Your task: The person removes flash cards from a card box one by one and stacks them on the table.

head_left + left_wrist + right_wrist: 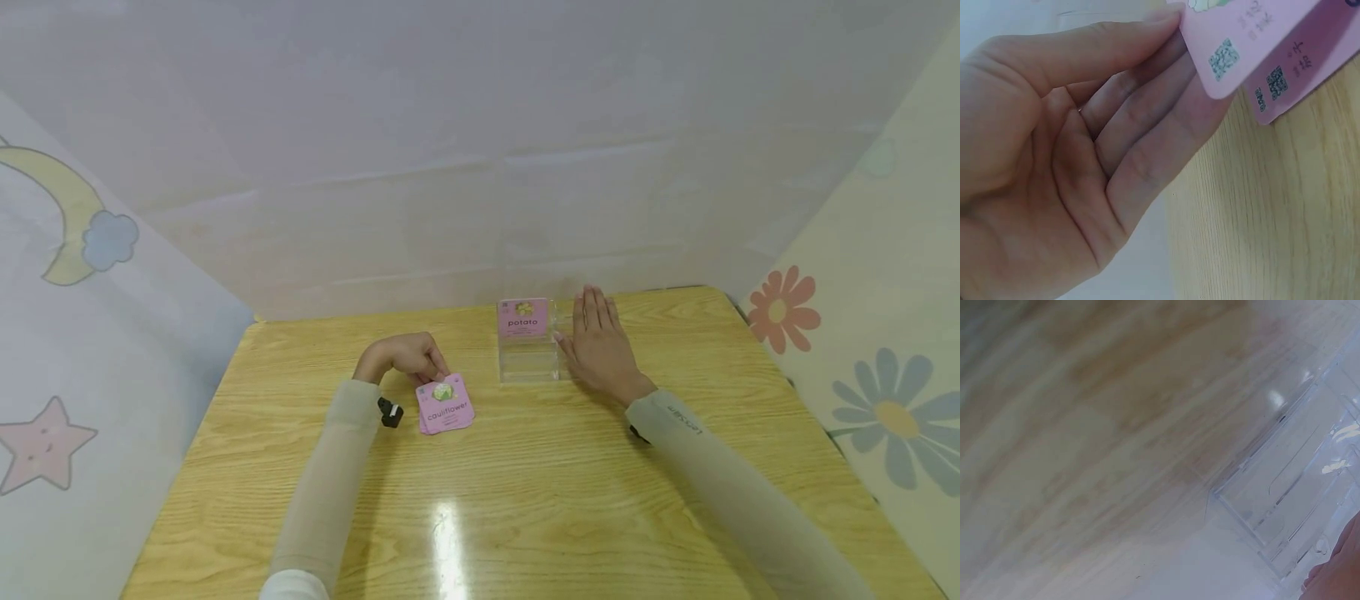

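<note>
My left hand (408, 354) pinches the top edge of a pink cauliflower card (446, 408), thumb above and fingers below. A second pink card (1297, 81) shows from under it in the left wrist view, its edge fanned out from the first. To the right stands a clear plastic card holder (528, 365) with a pink potato card (522, 322) in its back tier; the front tier shows bare plastic. Along the holder's right side lies my right hand (600, 350), fingers straight and together, thumb tip at the holder's side wall.
The wooden table (525, 500) carries a bright glare spot near its front. A pale cloth wall (450, 225) rises behind the table's back edge, with printed walls on the left and right. A black wrist camera (390, 412) sits beside the left wrist.
</note>
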Available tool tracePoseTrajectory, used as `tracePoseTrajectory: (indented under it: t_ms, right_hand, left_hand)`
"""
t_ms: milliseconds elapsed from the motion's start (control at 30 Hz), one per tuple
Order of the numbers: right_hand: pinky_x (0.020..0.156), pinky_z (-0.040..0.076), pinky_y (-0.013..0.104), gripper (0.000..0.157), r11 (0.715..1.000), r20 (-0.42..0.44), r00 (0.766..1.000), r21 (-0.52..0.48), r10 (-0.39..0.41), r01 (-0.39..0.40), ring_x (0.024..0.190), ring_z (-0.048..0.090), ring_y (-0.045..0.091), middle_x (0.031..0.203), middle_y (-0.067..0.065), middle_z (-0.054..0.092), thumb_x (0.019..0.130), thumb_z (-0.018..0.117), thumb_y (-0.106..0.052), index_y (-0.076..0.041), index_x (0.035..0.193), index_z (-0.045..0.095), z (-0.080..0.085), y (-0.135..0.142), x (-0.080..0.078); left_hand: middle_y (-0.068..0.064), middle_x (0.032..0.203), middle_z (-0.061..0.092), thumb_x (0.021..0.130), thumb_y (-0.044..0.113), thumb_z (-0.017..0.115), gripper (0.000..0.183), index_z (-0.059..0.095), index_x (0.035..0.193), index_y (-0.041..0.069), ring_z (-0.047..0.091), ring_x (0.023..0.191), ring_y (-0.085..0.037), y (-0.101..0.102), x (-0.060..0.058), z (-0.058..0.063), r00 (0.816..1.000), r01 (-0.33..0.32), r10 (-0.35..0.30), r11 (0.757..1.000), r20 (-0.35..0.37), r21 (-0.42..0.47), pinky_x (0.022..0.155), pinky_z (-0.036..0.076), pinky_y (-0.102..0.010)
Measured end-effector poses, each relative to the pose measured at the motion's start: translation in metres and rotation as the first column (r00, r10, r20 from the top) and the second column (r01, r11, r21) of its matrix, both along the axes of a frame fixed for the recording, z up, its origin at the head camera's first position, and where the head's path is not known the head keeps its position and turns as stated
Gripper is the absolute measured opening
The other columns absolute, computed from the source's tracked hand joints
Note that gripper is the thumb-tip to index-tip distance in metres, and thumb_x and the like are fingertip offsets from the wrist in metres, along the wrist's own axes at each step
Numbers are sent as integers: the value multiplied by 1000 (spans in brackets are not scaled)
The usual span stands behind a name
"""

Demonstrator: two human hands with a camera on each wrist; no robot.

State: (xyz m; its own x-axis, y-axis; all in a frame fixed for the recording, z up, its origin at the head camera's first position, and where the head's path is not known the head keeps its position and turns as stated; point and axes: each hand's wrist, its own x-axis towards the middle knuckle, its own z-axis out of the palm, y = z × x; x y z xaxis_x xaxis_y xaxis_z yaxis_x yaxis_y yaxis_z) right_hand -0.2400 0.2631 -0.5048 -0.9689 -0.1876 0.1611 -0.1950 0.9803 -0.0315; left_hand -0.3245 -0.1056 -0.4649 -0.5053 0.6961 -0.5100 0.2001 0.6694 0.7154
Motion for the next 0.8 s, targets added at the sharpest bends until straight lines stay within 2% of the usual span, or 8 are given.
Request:
tracePoseTrajectory:
  t_ms: [200,500,633,800]
  right_hand:
    - [135,6,61,82,1000,-2,1000,8,0,0,164,-2,47,173,31,-4,114,30,-49,13,163,9,-1,0,0]
    - [135,6,61,82,1000,1,1000,-4,4,-4,164,-2,47,173,31,-4,114,30,-49,13,163,9,1,0,0]
    - [135,5,61,82,1000,11,1000,-11,6,-6,164,-3,47,173,32,-3,114,30,-49,13,163,8,2,0,0]
    - [135,4,61,82,1000,12,1000,-15,9,-9,164,-3,47,173,33,-3,114,30,-48,12,163,5,1,0,1]
  left_hand:
    - [-13,104,82,100,4,68,18,81,113,1,75,79,-10,-1,1,2,1000,8,-8,1000,-5,-4,73,64,-25]
    - [-13,105,82,101,5,68,19,81,114,3,72,77,-7,0,3,2,999,26,-26,1000,-32,-9,70,59,-21]
    - [-11,105,83,100,7,69,18,82,112,5,70,76,-7,3,6,-1,997,10,-11,1000,-81,-22,69,58,-20]
    - [-9,106,83,99,7,69,17,83,110,6,64,72,-8,7,9,1,980,17,-22,999,-196,-27,64,51,-18]
